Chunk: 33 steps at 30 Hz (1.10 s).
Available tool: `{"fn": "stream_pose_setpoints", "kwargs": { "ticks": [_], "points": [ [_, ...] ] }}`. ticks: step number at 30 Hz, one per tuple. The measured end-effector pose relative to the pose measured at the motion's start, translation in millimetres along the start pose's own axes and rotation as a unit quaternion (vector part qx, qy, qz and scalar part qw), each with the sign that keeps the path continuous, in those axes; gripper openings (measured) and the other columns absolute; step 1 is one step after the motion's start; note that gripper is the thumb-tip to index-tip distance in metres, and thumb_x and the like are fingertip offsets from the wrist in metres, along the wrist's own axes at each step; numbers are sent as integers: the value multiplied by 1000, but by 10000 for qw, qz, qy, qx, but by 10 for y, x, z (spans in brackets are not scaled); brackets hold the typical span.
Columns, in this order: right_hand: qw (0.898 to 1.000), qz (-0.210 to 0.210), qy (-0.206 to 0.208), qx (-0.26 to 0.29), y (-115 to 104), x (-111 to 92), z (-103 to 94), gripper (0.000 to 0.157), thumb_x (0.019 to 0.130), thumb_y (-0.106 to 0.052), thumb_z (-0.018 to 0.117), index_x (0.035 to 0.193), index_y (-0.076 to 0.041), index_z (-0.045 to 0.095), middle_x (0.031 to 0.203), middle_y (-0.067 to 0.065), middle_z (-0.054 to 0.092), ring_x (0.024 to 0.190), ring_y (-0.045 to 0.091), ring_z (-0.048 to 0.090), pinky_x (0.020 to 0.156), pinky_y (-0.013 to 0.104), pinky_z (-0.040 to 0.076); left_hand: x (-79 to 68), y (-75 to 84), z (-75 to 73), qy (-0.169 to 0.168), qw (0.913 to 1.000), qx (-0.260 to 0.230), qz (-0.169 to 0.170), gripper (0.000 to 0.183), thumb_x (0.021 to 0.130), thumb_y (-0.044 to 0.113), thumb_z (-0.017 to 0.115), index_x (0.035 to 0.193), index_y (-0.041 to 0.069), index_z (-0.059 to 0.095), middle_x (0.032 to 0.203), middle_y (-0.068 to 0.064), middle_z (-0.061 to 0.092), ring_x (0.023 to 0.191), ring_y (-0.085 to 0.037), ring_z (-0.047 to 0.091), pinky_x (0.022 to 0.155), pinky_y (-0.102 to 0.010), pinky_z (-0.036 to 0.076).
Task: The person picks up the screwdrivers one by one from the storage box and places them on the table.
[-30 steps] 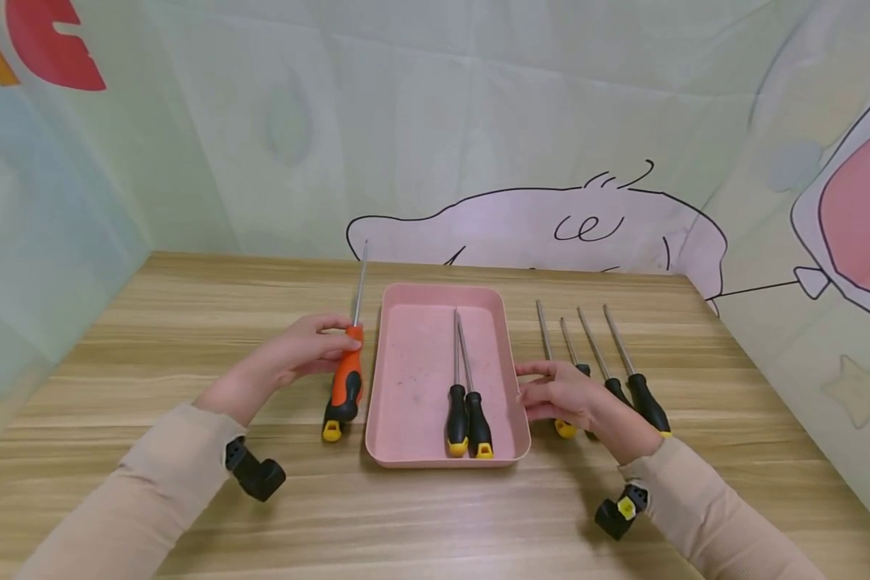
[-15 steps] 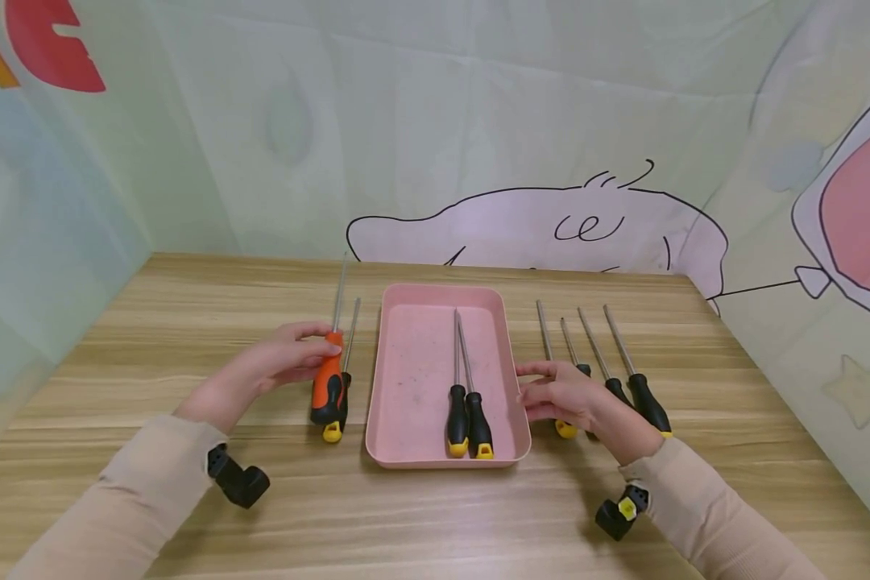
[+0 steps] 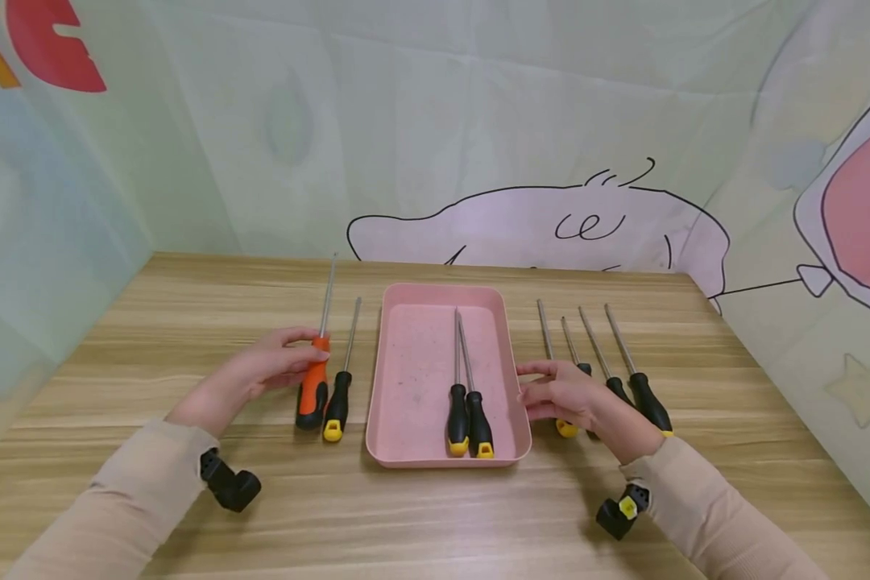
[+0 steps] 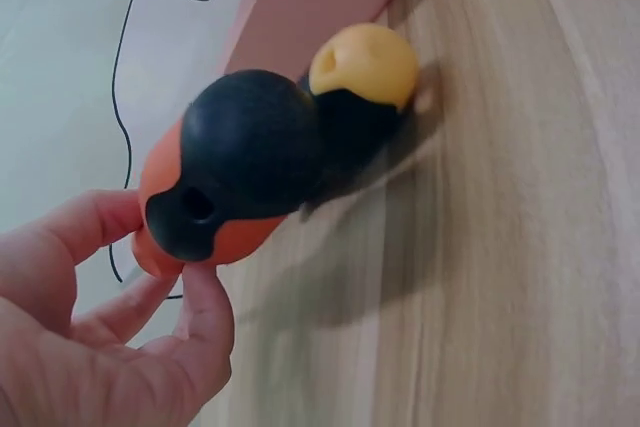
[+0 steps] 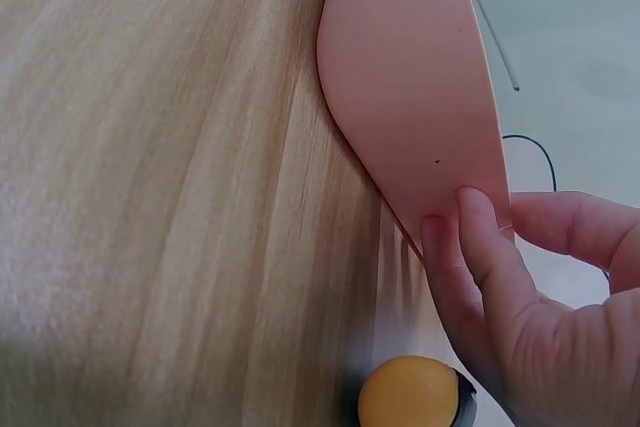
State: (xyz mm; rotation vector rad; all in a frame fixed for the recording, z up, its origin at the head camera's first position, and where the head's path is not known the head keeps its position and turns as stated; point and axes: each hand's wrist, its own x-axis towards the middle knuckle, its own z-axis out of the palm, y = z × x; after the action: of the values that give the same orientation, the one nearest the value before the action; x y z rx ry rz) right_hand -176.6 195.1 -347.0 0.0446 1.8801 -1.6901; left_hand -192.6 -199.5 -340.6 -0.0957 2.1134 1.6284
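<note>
My left hand [image 3: 279, 362] pinches an orange-and-black screwdriver [image 3: 312, 391] near the top of its handle, its shaft pointing away from me. In the left wrist view, thumb and fingers [image 4: 205, 317] grip the orange part. Just right of it lies a screwdriver with a black-and-yellow handle [image 3: 337, 407]. My right hand [image 3: 569, 395] rests its fingertips against the right wall of a pink tray [image 3: 445, 463]. In the right wrist view, fingers [image 5: 480, 222] touch the outer wall and rim. Two black-and-yellow screwdrivers [image 3: 457, 419] lie side by side inside the tray.
Several screwdrivers [image 3: 648, 399] lie in a row right of the tray, partly hidden by my right hand. The wooden table [image 3: 420, 524] ends at the back against a printed cloth [image 3: 406, 121]. Cloth also covers both sides.
My left hand has moved left and lowered with the orange screwdriver, uncovering the black-and-yellow one beside the tray. The right hand and tray have stayed put.
</note>
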Motion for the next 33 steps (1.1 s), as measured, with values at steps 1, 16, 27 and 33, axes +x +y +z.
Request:
{"fn": "stream_pose_setpoints", "kwargs": {
  "ticks": [1,16,27,33],
  "points": [
    [10000,3,14,-13,-3,-2,2,57,86,10,54,137,12,28,98,15,63,85,20,63,77,38,54,7,-18,-8,-5,10000,-13,18,66,90,14,60,141,-8,25,105,-8,63,78,-4,61,71,-23,53],
    [10000,-27,-1,-16,-4,1,3,57,86,10,54,137,12,29,96,14,64,84,19,63,76,37,54,36,-162,-32,249,9997,53,-54,63,88,13,62,139,-8,30,91,0,61,76,-5,58,71,-21,52],
    [10000,14,13,1,7,2,-2,58,85,10,53,137,11,29,95,13,63,83,18,63,75,35,54,31,-211,15,526,9925,1088,169,51,89,13,62,129,-10,41,104,-18,56,78,-11,57,69,-24,52],
    [10000,-32,-13,-2,7,2,-5,58,85,10,54,137,12,29,95,13,63,84,19,63,75,36,54,13,-169,39,744,9798,1835,270,49,87,14,63,124,-13,45,103,-23,56,81,-18,58,69,-27,53]
  ]
}}
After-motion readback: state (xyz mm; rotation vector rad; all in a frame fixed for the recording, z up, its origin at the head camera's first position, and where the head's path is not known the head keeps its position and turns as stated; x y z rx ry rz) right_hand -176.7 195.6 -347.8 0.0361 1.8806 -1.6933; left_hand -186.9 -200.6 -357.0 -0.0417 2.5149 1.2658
